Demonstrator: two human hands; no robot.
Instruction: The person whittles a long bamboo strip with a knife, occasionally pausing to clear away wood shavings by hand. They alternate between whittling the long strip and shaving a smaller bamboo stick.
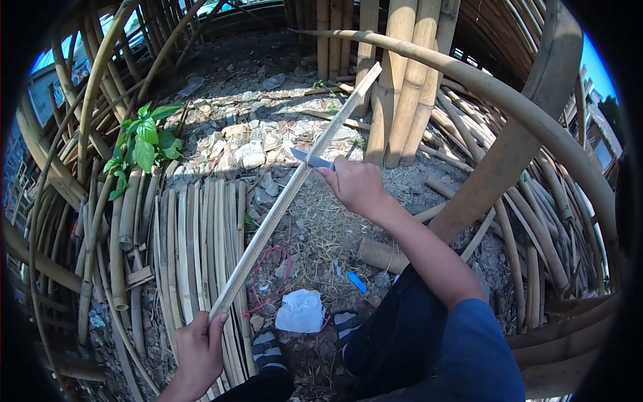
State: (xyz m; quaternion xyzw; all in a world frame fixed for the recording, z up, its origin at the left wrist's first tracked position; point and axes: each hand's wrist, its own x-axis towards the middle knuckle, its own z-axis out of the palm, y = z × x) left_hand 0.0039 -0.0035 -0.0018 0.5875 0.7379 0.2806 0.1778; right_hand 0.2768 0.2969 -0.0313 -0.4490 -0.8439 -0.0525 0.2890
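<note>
A long split bamboo strip (264, 231) runs diagonally up and away from me, its far end raised over the ground. My left hand (199, 348) is closed around the strip's near end. In my right hand (358, 186) is a knife (312, 159), its handle hidden in my fist. The blade lies across the strip, touching it past the middle. Below and left of the strip, a row of cut bamboo strips (191, 248) lies side by side on the ground.
Upright bamboo poles (402, 80) stand ahead, and a thick curved pole (489, 80) arches across the upper right. More bamboo is piled on both sides. A white plastic bag (300, 311), a blue object (356, 282) and pink string (289, 264) lie near my feet. A leafy plant (146, 141) grows at left.
</note>
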